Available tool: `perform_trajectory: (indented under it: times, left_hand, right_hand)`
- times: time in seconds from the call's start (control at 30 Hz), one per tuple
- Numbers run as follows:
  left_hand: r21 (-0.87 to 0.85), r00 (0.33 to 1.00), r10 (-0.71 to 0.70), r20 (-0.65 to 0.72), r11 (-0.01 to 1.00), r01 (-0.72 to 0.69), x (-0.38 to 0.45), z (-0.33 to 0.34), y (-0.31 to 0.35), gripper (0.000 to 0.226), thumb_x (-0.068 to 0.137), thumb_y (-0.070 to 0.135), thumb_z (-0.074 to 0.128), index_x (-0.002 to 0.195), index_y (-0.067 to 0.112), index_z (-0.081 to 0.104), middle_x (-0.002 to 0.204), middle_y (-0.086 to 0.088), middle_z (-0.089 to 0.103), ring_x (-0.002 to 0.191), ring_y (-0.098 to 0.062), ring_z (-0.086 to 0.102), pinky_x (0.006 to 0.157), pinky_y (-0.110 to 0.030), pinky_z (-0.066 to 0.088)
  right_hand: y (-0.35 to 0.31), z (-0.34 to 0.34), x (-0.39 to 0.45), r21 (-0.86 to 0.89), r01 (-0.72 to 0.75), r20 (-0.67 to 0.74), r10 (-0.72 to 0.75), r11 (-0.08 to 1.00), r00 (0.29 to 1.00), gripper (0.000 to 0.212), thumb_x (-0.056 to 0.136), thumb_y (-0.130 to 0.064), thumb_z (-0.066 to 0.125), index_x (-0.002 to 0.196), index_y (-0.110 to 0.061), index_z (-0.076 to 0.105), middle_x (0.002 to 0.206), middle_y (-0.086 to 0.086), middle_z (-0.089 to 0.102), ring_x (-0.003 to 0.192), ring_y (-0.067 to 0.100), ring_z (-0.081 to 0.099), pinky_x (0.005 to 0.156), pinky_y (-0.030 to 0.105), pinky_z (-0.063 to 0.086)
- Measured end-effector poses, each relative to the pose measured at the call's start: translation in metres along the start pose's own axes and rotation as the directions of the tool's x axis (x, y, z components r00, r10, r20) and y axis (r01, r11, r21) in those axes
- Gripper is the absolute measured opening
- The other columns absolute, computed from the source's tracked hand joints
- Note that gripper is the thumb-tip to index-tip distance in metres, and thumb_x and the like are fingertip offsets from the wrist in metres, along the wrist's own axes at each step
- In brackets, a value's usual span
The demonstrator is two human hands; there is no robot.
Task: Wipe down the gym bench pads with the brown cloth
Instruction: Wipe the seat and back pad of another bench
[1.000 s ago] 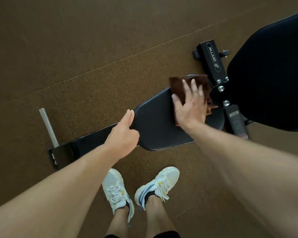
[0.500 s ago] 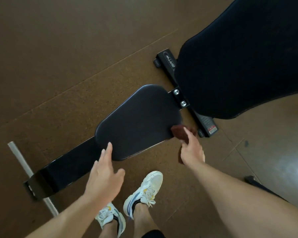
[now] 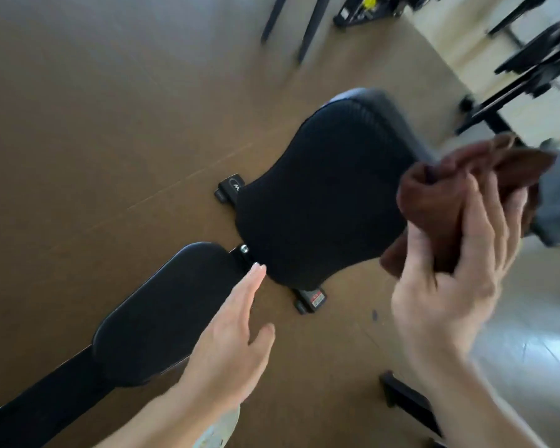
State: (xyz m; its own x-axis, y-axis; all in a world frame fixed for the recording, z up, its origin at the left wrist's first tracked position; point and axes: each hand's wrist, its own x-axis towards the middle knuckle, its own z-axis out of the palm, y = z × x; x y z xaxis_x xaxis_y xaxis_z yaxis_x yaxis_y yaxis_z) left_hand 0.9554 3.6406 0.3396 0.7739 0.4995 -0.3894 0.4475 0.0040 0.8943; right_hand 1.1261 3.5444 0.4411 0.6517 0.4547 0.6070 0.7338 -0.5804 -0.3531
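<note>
From the head camera I look down on a black gym bench standing on a speckled brown rubber floor [image 3: 110, 140]. I find no container in this view. The bench has two pads. The seat pad [image 3: 162, 315] is a smooth, flat, rounded black slab lying low at the left. The back pad [image 3: 317, 202] is larger, flared wide at its near end and narrowing further up, covered in a finely ribbed black surface with a raised seam near its top. Between the two pads I see the black metal frame [image 3: 241, 253] with a shiny bolt, and a black foot with a red and white sticker [image 3: 316, 299] pokes out below the back pad.

My right hand [image 3: 450, 295] is raised above the bench, its grip clamped on the brown cloth [image 3: 459, 185]: the fingers curl round a soft, bunched, matte wad whose loose folds stick out above the hand. The cloth is in the air, clear of both pads. My left hand [image 3: 233, 337] hovers with its grip apart, fingers straight, over the near edge of the seat pad; whether it touches I cannot tell.

Black, blurred equipment legs [image 3: 514, 88] stand on paler flooring at the far right.
</note>
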Motion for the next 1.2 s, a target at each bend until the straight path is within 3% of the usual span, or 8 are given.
perform_trajectory:
  times: [0.13, 0.3, 0.43, 0.53, 0.77, 0.97, 1.1, 1.2]
  left_hand:
    - [-0.035, 0.965, 0.255, -0.066, 0.965, -0.258, 0.039, -0.013, 0.059, 0.080, 0.103, 0.021, 0.057, 0.155, 0.058, 0.008, 0.159, 0.045, 0.005, 0.139, 0.028, 0.004, 0.109, -0.003, 0.014]
    - [-0.053, 0.953, 0.292, -0.081, 0.953, -0.297, 0.063, -0.023, 0.086, 0.080, 0.101, 0.021, 0.058, 0.157, 0.051, 0.009, 0.165, 0.034, 0.006, 0.149, -0.009, 0.033, 0.121, -0.040, 0.037]
    - [-0.042, 0.967, 0.250, -0.055, 0.967, -0.252, 0.062, -0.023, 0.088, 0.083, 0.100, 0.019, 0.060, 0.158, 0.048, 0.009, 0.165, 0.033, 0.005, 0.139, -0.028, 0.049, 0.114, -0.044, 0.046]
    - [-0.080, 0.967, 0.246, -0.068, 0.965, -0.251, 0.059, -0.028, 0.102, 0.083, 0.100, 0.018, 0.060, 0.158, 0.047, 0.010, 0.165, 0.033, 0.008, 0.142, -0.024, 0.046, 0.114, -0.047, 0.045]
    - [-0.044, 0.985, 0.171, 0.021, 0.984, -0.170, 0.046, -0.036, 0.101, 0.077, 0.101, 0.022, 0.058, 0.158, 0.049, 0.014, 0.166, 0.031, 0.007, 0.138, -0.033, 0.048, 0.110, -0.045, 0.049]
    - [-0.098, 0.998, 0.069, 0.014, 0.993, -0.068, 0.065, -0.006, 0.082, 0.087, 0.100, 0.019, 0.057, 0.158, 0.051, 0.000, 0.165, 0.034, -0.001, 0.140, -0.031, 0.046, 0.115, -0.043, 0.044]
    - [-0.195, 1.000, 0.014, -0.017, 0.981, -0.017, 0.091, 0.007, 0.084, 0.089, 0.100, 0.012, 0.055, 0.160, 0.045, -0.002, 0.168, 0.026, -0.001, 0.153, -0.014, 0.029, 0.126, -0.040, 0.025]
    - [-0.184, 0.995, -0.075, -0.062, 0.981, 0.063, 0.099, 0.013, 0.061, 0.087, 0.101, 0.011, 0.054, 0.161, 0.041, -0.001, 0.169, 0.022, 0.001, 0.156, -0.008, 0.013, 0.124, -0.035, 0.022]
  right_hand:
    - [0.014, 0.040, 0.103, -0.287, 0.227, 0.436, -0.084, 0.930, 0.896, 0.062, 0.102, -0.060, 0.052, 0.159, -0.042, 0.038, 0.171, -0.005, 0.030, 0.159, 0.026, 0.023, 0.119, 0.061, 0.036]
    - [-0.003, 0.068, 0.143, -0.329, 0.461, 0.607, -0.188, 0.824, 0.772, 0.063, 0.102, -0.064, 0.048, 0.160, -0.048, 0.029, 0.171, -0.008, 0.026, 0.157, 0.023, 0.024, 0.106, 0.060, 0.046]
    - [-0.013, 0.076, 0.162, -0.222, 0.445, 0.637, -0.217, 0.867, 0.740, 0.054, 0.099, -0.065, 0.052, 0.151, -0.052, 0.044, 0.165, -0.018, 0.036, 0.155, 0.015, 0.026, 0.110, 0.056, 0.041]
    - [0.002, 0.053, 0.141, -0.072, 0.285, 0.576, -0.194, 0.956, 0.794, 0.042, 0.106, -0.059, 0.046, 0.147, -0.054, 0.050, 0.165, -0.025, 0.033, 0.158, 0.006, 0.020, 0.116, 0.044, 0.033]
    - [0.014, 0.025, 0.144, -0.167, 0.363, 0.729, -0.133, 0.917, 0.671, 0.084, 0.091, -0.047, 0.074, 0.159, -0.055, 0.025, 0.169, -0.020, 0.017, 0.150, 0.018, 0.022, 0.105, 0.057, 0.048]
    - [0.005, 0.057, 0.154, -0.246, 0.446, 0.710, -0.153, 0.861, 0.687, 0.077, 0.094, -0.055, 0.066, 0.159, -0.052, 0.025, 0.169, -0.014, 0.019, 0.147, 0.026, 0.032, 0.099, 0.053, 0.050]
    - [-0.025, 0.097, 0.168, -0.309, 0.623, 0.697, -0.274, 0.719, 0.662, 0.051, 0.096, -0.061, 0.058, 0.141, -0.038, 0.055, 0.145, -0.007, 0.055, 0.131, 0.031, 0.050, 0.093, 0.047, 0.049]
    - [-0.031, 0.120, 0.158, -0.414, 0.811, 0.723, -0.393, 0.413, 0.569, 0.049, 0.099, -0.061, 0.047, 0.127, -0.026, 0.065, 0.130, 0.004, 0.065, 0.129, 0.036, 0.053, 0.101, 0.055, 0.045]
